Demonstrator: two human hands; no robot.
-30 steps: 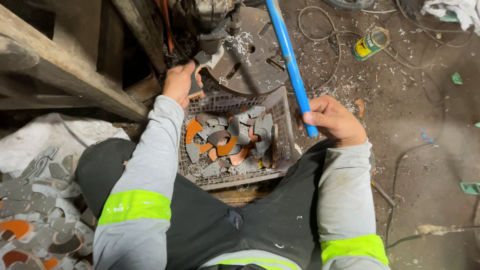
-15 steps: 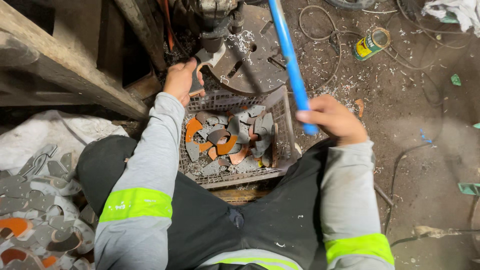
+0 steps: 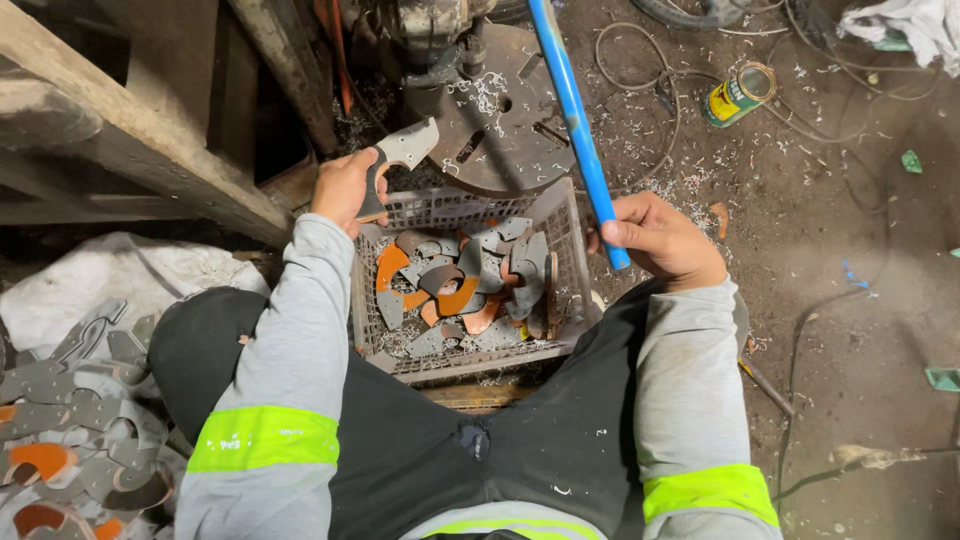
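Observation:
My left hand [image 3: 345, 188] grips a flat grey metal cut-out piece [image 3: 398, 153] and holds it up toward the round metal plate [image 3: 505, 125] of a machine. My right hand [image 3: 655, 238] is closed around the lower end of a long blue lever handle [image 3: 570, 115] that slants up and away. Between my knees sits a grey plastic crate [image 3: 562, 255] holding several curved grey and orange metal pieces [image 3: 455, 280].
A pile of similar grey and orange metal pieces [image 3: 70, 440] lies on a white sack [image 3: 90, 275] at my left. Wooden beams [image 3: 130, 130] run at upper left. A tin can [image 3: 738, 93], loose wires [image 3: 650, 60] and metal shavings lie on the dirty floor at right.
My left hand has drawn the metal piece back from the machine plate toward the crate's rim. My right hand has stayed on the blue handle, shifted slightly down.

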